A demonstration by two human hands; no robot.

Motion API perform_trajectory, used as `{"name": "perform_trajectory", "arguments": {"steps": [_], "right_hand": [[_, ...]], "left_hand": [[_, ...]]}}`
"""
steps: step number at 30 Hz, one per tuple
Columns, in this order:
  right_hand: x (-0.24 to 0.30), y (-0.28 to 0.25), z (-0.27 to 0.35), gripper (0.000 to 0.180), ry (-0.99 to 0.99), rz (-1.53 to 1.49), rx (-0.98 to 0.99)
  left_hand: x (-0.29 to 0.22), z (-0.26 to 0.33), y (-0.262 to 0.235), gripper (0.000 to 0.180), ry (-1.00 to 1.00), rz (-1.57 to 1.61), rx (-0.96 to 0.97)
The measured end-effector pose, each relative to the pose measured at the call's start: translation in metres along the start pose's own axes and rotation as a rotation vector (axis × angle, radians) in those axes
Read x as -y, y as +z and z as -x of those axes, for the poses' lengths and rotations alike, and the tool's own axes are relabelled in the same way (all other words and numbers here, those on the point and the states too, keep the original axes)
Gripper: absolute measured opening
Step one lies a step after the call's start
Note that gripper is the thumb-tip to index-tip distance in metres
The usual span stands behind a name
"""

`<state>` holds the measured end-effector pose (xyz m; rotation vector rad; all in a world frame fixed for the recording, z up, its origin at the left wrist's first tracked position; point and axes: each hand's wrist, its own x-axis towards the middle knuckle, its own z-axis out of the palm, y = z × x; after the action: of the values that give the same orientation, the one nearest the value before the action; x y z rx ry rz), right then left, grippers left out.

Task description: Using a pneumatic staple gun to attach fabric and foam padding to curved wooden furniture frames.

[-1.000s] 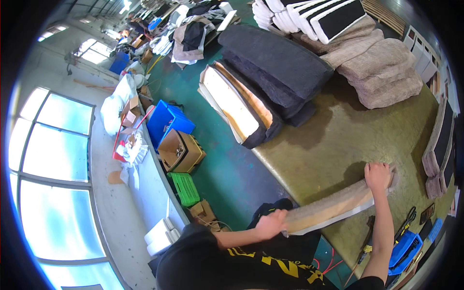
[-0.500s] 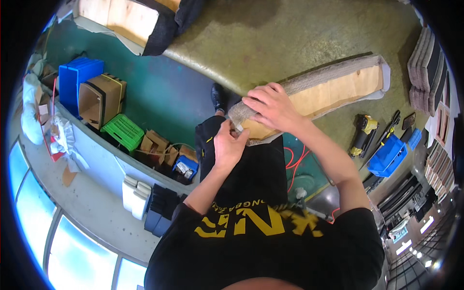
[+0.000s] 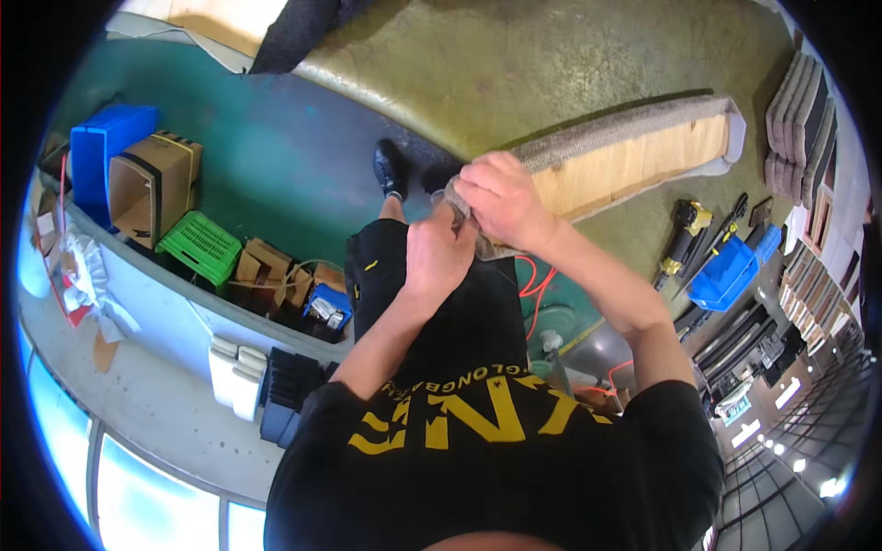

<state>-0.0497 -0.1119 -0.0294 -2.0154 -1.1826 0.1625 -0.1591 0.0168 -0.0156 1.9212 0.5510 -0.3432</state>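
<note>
In front of me a long wooden panel (image 3: 634,170) lies with its bare wood face up and grey fabric (image 3: 602,138) wrapped over its edges. My left hand (image 3: 435,250) is closed on the fabric at the panel's near left end, fingers curled in a pinch. Right beside it, my right hand (image 3: 505,200) grips the same corner from above, its fingers bent over the fabric edge. The two hands nearly touch. Between them the cloth looks bunched, and the corner itself is mostly hidden by my fingers.
Right of the panel lie a yellow-and-black power tool (image 3: 682,241) and a blue bin (image 3: 730,275). Stacked grey padded pieces (image 3: 795,129) stand at the far right. On the left are a blue crate (image 3: 106,156), a cardboard box (image 3: 152,188) and a green basket (image 3: 200,248). A red hose (image 3: 537,298) hangs near my legs.
My left hand has turned and closed more tightly at the corner. The right hand has moved slightly left, onto the end of the panel. The whole view has shifted a little.
</note>
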Motion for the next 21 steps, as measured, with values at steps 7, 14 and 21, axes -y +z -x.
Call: {"name": "perform_trajectory", "arguments": {"steps": [7,14,21], "right_hand": [[0.005,-0.006,0.007,0.025,-0.035,0.196,0.088],[-0.017,-0.041,0.02,0.035,0.02,0.292,0.066],[-0.044,-0.078,0.042,0.058,0.363,0.475,-0.24]], "left_hand": [[-0.006,-0.004,-0.004,0.049,0.026,-0.168,-0.084],[-0.003,-0.001,-0.014,0.036,0.216,-0.208,-0.032],[-0.032,-0.037,0.01,0.027,0.383,-0.406,0.01]]}}
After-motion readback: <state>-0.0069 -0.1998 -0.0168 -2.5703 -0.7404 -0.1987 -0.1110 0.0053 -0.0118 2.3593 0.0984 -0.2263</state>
